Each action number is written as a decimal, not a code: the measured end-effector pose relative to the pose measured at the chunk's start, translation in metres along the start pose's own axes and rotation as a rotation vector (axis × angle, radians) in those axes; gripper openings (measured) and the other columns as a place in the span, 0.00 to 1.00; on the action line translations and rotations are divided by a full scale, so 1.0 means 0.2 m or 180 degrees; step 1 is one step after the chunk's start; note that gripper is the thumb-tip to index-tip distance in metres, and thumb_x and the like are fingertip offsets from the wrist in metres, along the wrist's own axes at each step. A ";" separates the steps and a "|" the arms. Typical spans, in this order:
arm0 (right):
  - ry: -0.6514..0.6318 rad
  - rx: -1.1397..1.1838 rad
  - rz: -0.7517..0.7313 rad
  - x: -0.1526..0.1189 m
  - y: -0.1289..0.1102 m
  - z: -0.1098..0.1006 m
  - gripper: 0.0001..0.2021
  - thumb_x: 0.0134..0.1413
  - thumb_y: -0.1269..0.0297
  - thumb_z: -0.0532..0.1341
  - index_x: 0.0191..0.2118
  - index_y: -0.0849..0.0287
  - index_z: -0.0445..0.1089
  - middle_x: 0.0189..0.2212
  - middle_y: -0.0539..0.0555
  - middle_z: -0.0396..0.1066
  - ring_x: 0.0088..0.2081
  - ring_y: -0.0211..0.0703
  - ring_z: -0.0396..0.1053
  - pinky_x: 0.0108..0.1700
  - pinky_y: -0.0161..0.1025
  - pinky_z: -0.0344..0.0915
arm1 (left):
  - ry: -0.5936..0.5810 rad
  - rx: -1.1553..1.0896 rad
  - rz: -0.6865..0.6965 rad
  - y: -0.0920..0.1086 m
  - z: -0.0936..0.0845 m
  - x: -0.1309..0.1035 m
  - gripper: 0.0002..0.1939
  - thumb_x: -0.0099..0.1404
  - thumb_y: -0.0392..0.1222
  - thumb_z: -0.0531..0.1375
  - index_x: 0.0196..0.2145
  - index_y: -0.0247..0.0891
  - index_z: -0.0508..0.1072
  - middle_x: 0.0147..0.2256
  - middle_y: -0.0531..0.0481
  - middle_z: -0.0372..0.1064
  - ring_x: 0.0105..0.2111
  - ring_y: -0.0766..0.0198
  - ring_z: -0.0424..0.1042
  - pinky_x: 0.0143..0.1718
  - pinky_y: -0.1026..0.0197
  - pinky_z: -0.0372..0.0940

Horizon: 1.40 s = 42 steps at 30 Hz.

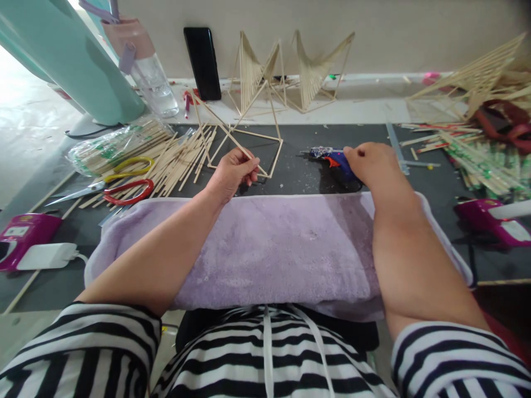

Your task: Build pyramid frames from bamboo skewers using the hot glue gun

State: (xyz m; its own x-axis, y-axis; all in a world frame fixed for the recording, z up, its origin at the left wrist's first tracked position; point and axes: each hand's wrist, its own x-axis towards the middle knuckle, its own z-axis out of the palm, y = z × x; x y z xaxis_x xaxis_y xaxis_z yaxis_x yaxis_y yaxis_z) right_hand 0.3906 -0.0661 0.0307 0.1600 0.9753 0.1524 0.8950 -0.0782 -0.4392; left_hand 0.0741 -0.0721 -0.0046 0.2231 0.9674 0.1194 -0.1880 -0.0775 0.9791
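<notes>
My left hand [237, 170] pinches one edge of a wooden stick frame [255, 134], an open angular shape of thin sticks joined at the corners, which stands on the dark table. Off to the right, my right hand [370, 160] is closed on the rear of a blue glue gun [341, 163] with an orange trigger. The gun's nozzle points left toward the frame, with a gap between them. Part of the gun's handle is hidden under my fingers. A lilac towel [269, 249] lies beneath my forearms.
Loose sticks [182, 160], scissors [128, 190] and a bagged stick bundle [112, 146] lie left. Behind stand a water bottle [155, 83], a phone [202, 63] and two stick models [253, 72]. Wrapped sticks [473, 160] and a magenta power strip [483, 221] are right.
</notes>
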 end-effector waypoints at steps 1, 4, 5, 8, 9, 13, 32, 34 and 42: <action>0.0425 -0.0192 -0.0069 -0.01 -0.03 0.02 0.13 0.56 0.61 0.58 0.23 0.59 0.68 0.28 0.64 0.72 0.38 0.55 0.70 0.42 0.50 0.61 | -0.0011 0.0007 0.0012 0.00 0.00 0.00 0.09 0.59 0.38 0.64 0.31 0.37 0.64 0.23 0.57 0.68 0.19 0.74 0.68 0.16 0.71 0.58; 0.0627 0.0076 -0.1052 -0.09 -0.18 0.10 0.09 0.56 0.65 0.57 0.35 0.59 0.75 0.38 0.62 0.76 0.41 0.50 0.70 0.44 0.45 0.63 | -0.0049 -0.0024 0.0074 0.00 0.00 0.00 0.09 0.59 0.37 0.64 0.30 0.37 0.65 0.22 0.56 0.68 0.19 0.74 0.67 0.16 0.70 0.58; 0.0612 0.0261 -0.1282 -0.11 -0.24 0.13 0.09 0.56 0.65 0.57 0.36 0.58 0.75 0.37 0.60 0.76 0.40 0.49 0.70 0.43 0.44 0.64 | -0.0052 -0.0035 0.0085 0.00 0.00 0.00 0.08 0.59 0.37 0.64 0.30 0.37 0.65 0.23 0.56 0.68 0.19 0.74 0.67 0.16 0.70 0.58; 0.0432 0.0677 -0.1683 -0.17 -0.38 0.19 0.10 0.57 0.64 0.57 0.36 0.57 0.76 0.33 0.57 0.75 0.37 0.46 0.70 0.39 0.42 0.64 | -0.0097 0.0009 0.0065 0.02 0.01 -0.02 0.09 0.58 0.38 0.64 0.29 0.36 0.66 0.22 0.56 0.67 0.18 0.74 0.66 0.16 0.70 0.56; 0.0398 0.0816 -0.1702 -0.18 -0.42 0.19 0.10 0.57 0.63 0.57 0.36 0.57 0.76 0.33 0.56 0.75 0.36 0.45 0.70 0.39 0.41 0.63 | -0.0152 0.0031 0.0043 0.04 0.02 -0.02 0.09 0.58 0.38 0.64 0.28 0.36 0.66 0.22 0.56 0.67 0.17 0.75 0.65 0.16 0.70 0.56; 0.0042 0.1310 -0.1621 -0.18 -0.59 0.14 0.11 0.57 0.60 0.59 0.39 0.59 0.76 0.31 0.53 0.75 0.32 0.40 0.67 0.36 0.39 0.62 | -0.0491 0.0134 -0.0046 0.08 0.05 -0.05 0.10 0.57 0.39 0.65 0.27 0.36 0.67 0.19 0.57 0.64 0.16 0.76 0.61 0.15 0.70 0.52; -0.0582 0.1949 -0.1382 -0.14 -0.79 0.19 0.13 0.53 0.59 0.62 0.22 0.59 0.66 0.17 0.48 0.62 0.24 0.34 0.59 0.29 0.36 0.58 | -0.0632 0.0334 -0.0019 0.12 0.03 -0.05 0.10 0.57 0.43 0.65 0.29 0.36 0.68 0.19 0.58 0.64 0.15 0.77 0.60 0.14 0.71 0.50; -0.0604 0.1988 -0.1384 -0.15 -0.82 0.18 0.13 0.54 0.59 0.62 0.23 0.59 0.67 0.18 0.48 0.64 0.24 0.35 0.60 0.30 0.36 0.59 | -0.0616 0.0336 0.0074 0.11 0.04 -0.05 0.11 0.58 0.44 0.65 0.28 0.36 0.68 0.19 0.58 0.62 0.14 0.77 0.59 0.14 0.71 0.50; -0.0599 0.1024 -0.1987 -0.07 -0.59 0.27 0.15 0.60 0.64 0.53 0.46 0.58 0.74 0.38 0.56 0.75 0.41 0.45 0.70 0.46 0.44 0.65 | -0.0116 0.0445 0.0274 0.12 0.01 -0.04 0.09 0.60 0.41 0.64 0.27 0.36 0.69 0.20 0.55 0.67 0.18 0.75 0.65 0.19 0.72 0.59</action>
State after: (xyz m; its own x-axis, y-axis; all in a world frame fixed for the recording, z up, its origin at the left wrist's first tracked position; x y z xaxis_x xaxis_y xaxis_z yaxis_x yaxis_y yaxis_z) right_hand 0.2604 -0.0584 0.0322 -0.4408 0.8396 0.3175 0.6247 0.5409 -0.5631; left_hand 0.0685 -0.0828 0.0189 0.2469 0.9466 0.2071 -0.0734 -0.1949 0.9781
